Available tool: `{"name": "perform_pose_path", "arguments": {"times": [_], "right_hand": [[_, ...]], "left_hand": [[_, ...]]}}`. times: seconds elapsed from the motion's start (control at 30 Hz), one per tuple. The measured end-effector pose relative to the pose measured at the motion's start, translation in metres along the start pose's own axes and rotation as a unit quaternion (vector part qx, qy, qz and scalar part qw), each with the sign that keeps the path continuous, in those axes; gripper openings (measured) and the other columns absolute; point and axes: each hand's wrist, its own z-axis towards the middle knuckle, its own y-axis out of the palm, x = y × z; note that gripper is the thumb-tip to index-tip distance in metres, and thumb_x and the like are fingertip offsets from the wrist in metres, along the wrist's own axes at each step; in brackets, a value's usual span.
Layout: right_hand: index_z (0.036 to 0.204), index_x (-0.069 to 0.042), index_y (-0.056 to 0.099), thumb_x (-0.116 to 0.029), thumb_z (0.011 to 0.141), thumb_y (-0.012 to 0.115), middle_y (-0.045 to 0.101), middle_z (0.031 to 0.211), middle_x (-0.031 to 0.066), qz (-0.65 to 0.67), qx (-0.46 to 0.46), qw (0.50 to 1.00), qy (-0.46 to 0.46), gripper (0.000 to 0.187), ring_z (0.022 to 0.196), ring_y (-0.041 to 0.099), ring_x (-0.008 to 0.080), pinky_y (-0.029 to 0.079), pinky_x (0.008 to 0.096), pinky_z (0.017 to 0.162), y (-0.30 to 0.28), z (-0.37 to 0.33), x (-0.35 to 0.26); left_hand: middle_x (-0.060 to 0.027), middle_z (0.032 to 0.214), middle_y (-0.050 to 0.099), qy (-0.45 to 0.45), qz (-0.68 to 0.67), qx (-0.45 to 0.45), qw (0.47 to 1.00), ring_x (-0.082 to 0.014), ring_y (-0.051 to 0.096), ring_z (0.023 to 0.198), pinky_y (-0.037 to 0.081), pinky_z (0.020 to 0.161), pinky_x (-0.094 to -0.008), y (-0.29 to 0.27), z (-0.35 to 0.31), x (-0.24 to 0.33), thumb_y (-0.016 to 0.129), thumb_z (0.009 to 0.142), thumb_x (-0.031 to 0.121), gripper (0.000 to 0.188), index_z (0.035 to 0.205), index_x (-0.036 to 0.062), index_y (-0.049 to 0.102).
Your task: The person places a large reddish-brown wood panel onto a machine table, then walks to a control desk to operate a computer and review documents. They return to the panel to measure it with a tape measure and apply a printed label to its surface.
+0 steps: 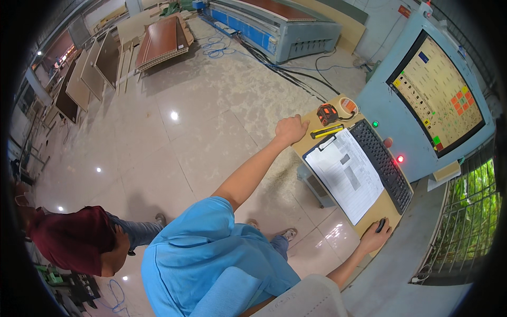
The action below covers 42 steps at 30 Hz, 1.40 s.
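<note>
My left hand (291,130) is closed at the far left corner of a wooden shelf board (304,148), its fingers curled at the edge. My right hand (376,238) rests over a black computer mouse (380,225) on the board's near end. Between the hands lies a clipboard with printed, ruled sheets (348,177). A black keyboard (381,164) runs along the right of the papers. Close to my left hand are a yellow utility knife (327,131), an orange and black tape measure (327,113) and a roll of tape (348,106).
Behind the keyboard stands a blue control cabinet (383,100) with a lit screen (438,95). A large machine (296,39) is at the back, with cables (288,71) on the floor. Panels (163,42) stand far left. A person in a maroon cap (74,238) is at my left.
</note>
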Motion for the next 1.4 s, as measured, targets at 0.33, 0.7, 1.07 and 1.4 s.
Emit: {"name": "perform_pose_path", "arguments": {"times": [0.33,0.7,1.07,1.4], "right_hand": [[0.131,-0.012,0.063,-0.023,0.093,0.06,0.054,0.135,0.0239,0.001,0.011,1.0,-0.016,0.039,0.123,0.054,0.0422,0.047,0.0488,0.098,0.001,-0.001,0.003],[0.132,-0.015,0.062,-0.025,0.094,0.059,0.053,0.138,0.0231,-0.012,0.004,1.0,-0.002,0.04,0.124,0.054,0.0414,0.049,0.0493,0.095,0.0,-0.002,0.001],[0.131,-0.015,0.062,-0.024,0.093,0.06,0.053,0.137,0.0237,-0.008,0.014,1.0,-0.015,0.039,0.123,0.054,0.0418,0.048,0.049,0.097,0.003,-0.002,0.004],[0.131,-0.013,0.061,-0.023,0.091,0.06,0.052,0.136,0.0272,-0.007,0.006,1.0,-0.018,0.041,0.125,0.052,0.0443,0.046,0.0485,0.1,0.0,-0.001,0.001]], "left_hand": [[-0.0244,0.09,0.072,0.005,-0.008,0.018,1.0,-0.0414,0.07,0.087,0.055,0.076,-0.0517,0.004,0.001,-0.002,0.046,0.098,0.051,0.056,0.105,-0.0007,0.066],[-0.023,0.092,0.073,0.002,-0.002,-0.004,1.0,-0.0388,0.071,0.088,0.056,0.078,-0.0496,-0.001,0.001,-0.001,0.046,0.099,0.049,0.054,0.108,-0.0005,0.065],[-0.0244,0.089,0.072,0.011,-0.009,0.019,1.0,-0.0413,0.07,0.086,0.055,0.076,-0.0516,0.005,0.003,-0.004,0.048,0.097,0.051,0.055,0.104,-0.0001,0.067],[-0.0229,0.089,0.072,0.012,-0.004,0.027,1.0,-0.0401,0.071,0.087,0.055,0.078,-0.0509,0.01,0.007,-0.007,0.047,0.097,0.051,0.054,0.106,0.0013,0.067]]}}
